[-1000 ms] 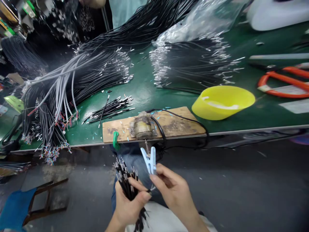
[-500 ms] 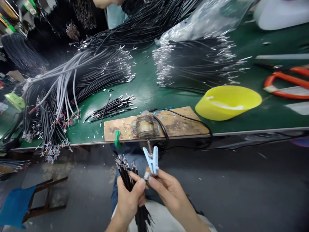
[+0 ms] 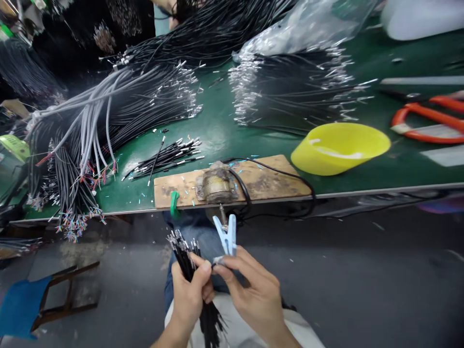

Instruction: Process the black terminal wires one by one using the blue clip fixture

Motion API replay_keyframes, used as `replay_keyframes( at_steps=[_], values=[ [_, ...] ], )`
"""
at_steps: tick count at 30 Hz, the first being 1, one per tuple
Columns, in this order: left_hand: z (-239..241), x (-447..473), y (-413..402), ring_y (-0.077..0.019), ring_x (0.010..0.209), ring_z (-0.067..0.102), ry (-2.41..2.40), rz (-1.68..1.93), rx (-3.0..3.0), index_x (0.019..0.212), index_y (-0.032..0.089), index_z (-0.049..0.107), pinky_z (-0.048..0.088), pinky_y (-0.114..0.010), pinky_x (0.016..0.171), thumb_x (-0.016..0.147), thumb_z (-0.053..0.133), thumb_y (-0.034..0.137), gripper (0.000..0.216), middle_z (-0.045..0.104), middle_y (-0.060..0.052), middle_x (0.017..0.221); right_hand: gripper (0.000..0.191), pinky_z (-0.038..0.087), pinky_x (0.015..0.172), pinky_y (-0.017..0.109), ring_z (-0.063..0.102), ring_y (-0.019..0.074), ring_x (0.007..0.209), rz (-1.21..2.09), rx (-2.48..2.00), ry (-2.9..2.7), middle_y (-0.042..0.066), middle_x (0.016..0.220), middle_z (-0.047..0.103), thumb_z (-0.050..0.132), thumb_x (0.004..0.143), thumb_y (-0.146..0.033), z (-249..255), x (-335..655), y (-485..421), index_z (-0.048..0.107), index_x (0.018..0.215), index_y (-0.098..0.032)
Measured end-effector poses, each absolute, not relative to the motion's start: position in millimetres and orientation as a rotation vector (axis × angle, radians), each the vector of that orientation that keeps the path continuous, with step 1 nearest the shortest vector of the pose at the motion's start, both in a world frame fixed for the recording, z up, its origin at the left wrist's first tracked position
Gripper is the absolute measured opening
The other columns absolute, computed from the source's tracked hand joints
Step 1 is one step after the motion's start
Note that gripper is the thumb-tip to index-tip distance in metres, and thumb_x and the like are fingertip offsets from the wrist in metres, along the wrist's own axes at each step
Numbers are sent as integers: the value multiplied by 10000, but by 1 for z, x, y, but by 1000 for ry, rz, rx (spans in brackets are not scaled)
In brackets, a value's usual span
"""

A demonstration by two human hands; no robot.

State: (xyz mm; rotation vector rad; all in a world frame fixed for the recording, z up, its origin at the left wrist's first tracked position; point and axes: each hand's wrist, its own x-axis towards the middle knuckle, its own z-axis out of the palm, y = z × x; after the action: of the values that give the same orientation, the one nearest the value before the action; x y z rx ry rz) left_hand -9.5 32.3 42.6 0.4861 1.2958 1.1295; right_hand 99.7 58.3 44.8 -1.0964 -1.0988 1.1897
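A bundle of short black cables with stripped silvery ends is in my left hand, the fingers wrapped round it. Between that thumb and forefinger one cable end sticks out to the right. My right hand pinches a small whitish piece at this end; its exact kind is too small to tell. Just above the right fingers is a light blue clothes peg, close to the metal shaft of a small motor. The motor is fixed on a wooden board at the table edge.
Short cut cables lie left of the board on the green table. Behind are large piles of black cables and grey cables. A yellow cup-like ring and orange-handled scissors lie right. A blue folding stool stands lower left.
Both hands have shifted slightly left with the bundle. The right fingers have turned over more at the cable end. At the top, another person's hand has come down among the black cables.
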Motion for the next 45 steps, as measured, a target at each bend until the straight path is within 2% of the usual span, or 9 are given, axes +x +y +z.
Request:
replay_keyframes(
  at_steps=[5,8,11,17,26,33,36,42,45],
  values=[
    [57,-19,37,-73,347,347,1245,1048,781,573,190,588,295,-237,366,620,724,505,347,424,49,410,365,382,527,263,452,142,546,1853,-757,-752,-2,588,496,703,641,-543,44,104,61,609,587,-194],
    [62,-18,40,-129,488,476,1267,1096,900,547,190,628,409,-281,518,615,750,439,285,535,0,495,392,338,507,240,398,113,512,2066,-682,-563,-28,530,446,777,541,-505,40,106,67,584,524,-165],
    [63,-13,39,-150,532,508,1324,1166,897,554,194,651,423,-291,556,595,778,373,223,575,-16,538,363,293,470,227,336,92,477,1961,-822,-532,-41,486,436,802,523,-451,43,110,81,597,500,-152],
    [66,-5,36,-174,497,503,1379,1335,936,556,220,668,417,-310,515,597,777,376,194,582,-33,523,457,404,528,261,504,141,528,1921,-813,-534,7,532,585,696,591,-618,62,108,109,676,606,-162],
    [71,-1,50,-168,505,520,1429,1484,1019,565,221,669,437,-308,517,613,769,367,183,591,-27,540,324,492,624,294,625,181,628,1914,-702,-442,41,675,689,729,657,-482,50,100,110,716,727,-165],
    [65,2,46,-207,596,600,1546,1534,1088,553,223,683,491,-367,690,608,753,281,106,655,-33,576,327,456,570,261,564,134,556,1953,-690,-191,11,646,678,819,533,-444,47,93,108,714,695,-180],
    [65,0,44,-193,595,592,1535,1523,1092,568,219,681,487,-357,696,618,744,270,95,650,-26,585,344,418,513,248,474,102,481,1932,-666,-184,-2,597,628,768,587,-504,38,88,106,703,669,-176],
    [54,-15,43,-154,471,525,1527,1463,1034,529,199,613,447,-287,476,618,732,417,264,575,-13,514,491,399,525,265,481,151,563,1828,-657,-795,37,653,608,716,581,-604,27,98,89,724,817,-173],
    [49,-18,41,-93,319,384,1449,1247,910,509,192,567,330,-245,329,597,709,535,382,497,19,433,266,390,554,274,487,170,594,1543,-762,-1077,41,669,602,708,688,-464,34,107,79,713,724,-200]
  ],
)
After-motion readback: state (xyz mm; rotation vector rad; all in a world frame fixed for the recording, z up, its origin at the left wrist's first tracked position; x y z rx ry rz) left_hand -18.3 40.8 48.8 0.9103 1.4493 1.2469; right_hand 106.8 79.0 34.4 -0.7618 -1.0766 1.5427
